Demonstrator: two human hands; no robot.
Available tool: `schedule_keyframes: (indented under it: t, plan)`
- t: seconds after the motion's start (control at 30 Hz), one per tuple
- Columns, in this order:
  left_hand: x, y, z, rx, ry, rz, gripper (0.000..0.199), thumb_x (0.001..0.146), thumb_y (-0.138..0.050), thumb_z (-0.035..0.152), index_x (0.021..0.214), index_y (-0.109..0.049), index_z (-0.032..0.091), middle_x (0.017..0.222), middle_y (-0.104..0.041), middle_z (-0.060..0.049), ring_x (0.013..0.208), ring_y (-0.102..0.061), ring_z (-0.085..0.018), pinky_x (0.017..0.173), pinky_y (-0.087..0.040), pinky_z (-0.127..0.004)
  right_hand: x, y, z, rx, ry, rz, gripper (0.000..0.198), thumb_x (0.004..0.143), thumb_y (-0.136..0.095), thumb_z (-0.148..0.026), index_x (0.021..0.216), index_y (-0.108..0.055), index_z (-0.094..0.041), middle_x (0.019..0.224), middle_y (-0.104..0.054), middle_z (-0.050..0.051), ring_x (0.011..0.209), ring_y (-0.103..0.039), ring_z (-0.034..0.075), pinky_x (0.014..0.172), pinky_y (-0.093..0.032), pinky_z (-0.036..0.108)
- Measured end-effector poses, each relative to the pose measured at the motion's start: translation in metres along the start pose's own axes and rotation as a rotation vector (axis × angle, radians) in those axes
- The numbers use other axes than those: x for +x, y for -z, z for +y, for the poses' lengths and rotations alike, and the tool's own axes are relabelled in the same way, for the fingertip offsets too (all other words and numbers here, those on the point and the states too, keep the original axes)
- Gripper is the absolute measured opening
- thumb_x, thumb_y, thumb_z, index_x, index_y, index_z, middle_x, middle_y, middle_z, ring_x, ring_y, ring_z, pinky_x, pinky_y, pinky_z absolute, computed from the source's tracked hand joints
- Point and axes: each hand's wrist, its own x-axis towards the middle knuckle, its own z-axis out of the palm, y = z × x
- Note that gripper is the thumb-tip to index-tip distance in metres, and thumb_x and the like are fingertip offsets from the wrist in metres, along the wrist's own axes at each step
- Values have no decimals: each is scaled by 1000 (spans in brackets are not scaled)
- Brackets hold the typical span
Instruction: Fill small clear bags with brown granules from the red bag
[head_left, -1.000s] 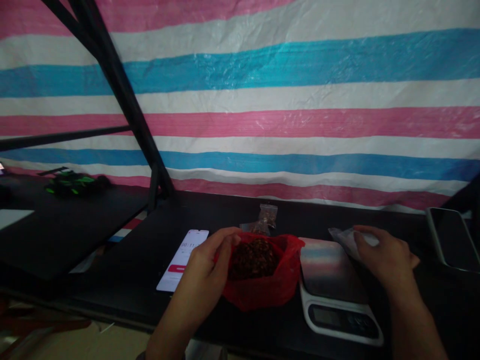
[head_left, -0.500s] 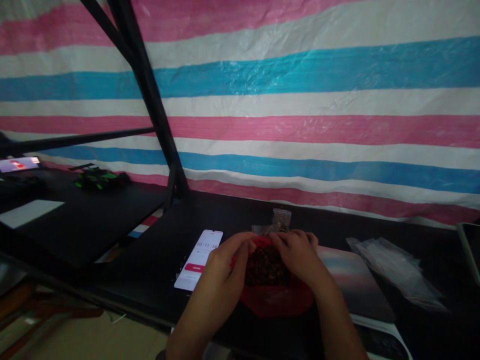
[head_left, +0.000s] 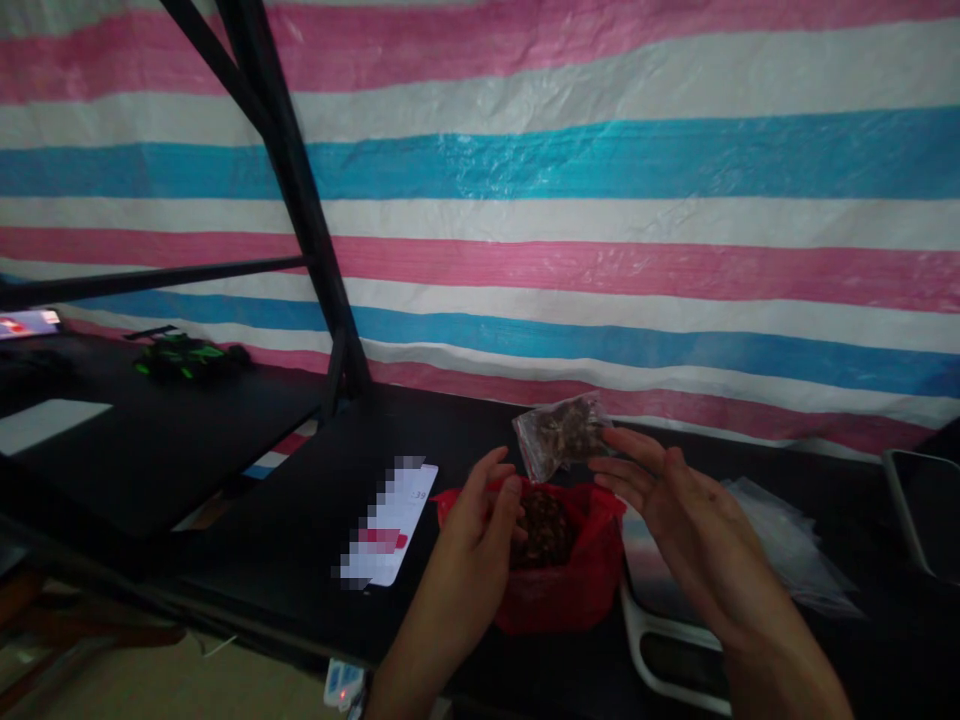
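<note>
A red plastic bag [head_left: 559,600] stands with its mouth wide and dark brown pieces [head_left: 546,528] inside; their kind is unclear. My left hand [head_left: 484,520] is over the bag's left side, fingers apart and partly curled, holding nothing I can see. To the right, my right hand [head_left: 675,495] is raised and open, its fingers stretched out leftward. Its fingertips come up to the right edge of a small clear zip bag [head_left: 562,435] of brown pieces behind the red bag; I cannot tell whether they touch it.
A white-framed scale with a metal plate [head_left: 660,575] lies partly under my right forearm. Several clear empty bags [head_left: 787,545] are right of it, with a dark-screened device [head_left: 926,510] beyond. On the left lie a phone [head_left: 397,530] and a green toy car [head_left: 184,355]. A black post [head_left: 300,200] rises behind.
My hands have come away from the red bag's rim and spread, the right one moving rightward. The bag's mouth is wider. The clear zip bag behind sits differently and shows more.
</note>
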Motion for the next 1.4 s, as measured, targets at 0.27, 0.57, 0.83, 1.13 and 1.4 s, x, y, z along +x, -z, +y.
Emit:
schedule_keyframes:
  t: [0.27,0.57,0.83,1.13,1.4]
  plan:
    - [11,-5,9,-192,44,-5,39,82,-77,56,78,-70,19,70,-67,1,65,-61,-14,61,-50,-23,2,10,10,-294,3,-89,38,99,-63,-56,116,-82,-28,131,-74,9,122,-69,27,114,-49,47]
    - [8,-18,19,-186,94,-25,38,73,-85,54,70,-74,18,62,-66,3,56,-57,-12,53,-45,-22,-8,-29,0,-418,2,-173,15,95,-66,-35,99,-77,-27,92,-76,1,83,-70,19,79,-56,32]
    - [8,-20,21,-142,69,-50,42,68,-89,52,61,-64,19,55,-60,5,52,-52,-10,49,-41,-21,-9,-37,5,-323,-114,-174,7,87,-73,-24,94,-74,-24,81,-75,-2,74,-69,16,66,-52,26]
    - [7,-12,18,-68,12,-173,38,80,-77,46,61,-56,20,59,-54,5,55,-46,-10,52,-37,-22,-9,-35,5,-278,-199,-206,16,90,-67,-31,83,-75,-20,77,-77,2,71,-71,18,62,-51,27]
    - [-2,-15,20,63,-20,-176,31,92,-66,42,71,-56,22,67,-60,4,63,-54,-13,58,-42,-24,-2,-38,12,-511,-96,184,17,82,-65,-31,68,-59,-24,62,-67,0,60,-64,19,56,-44,29]
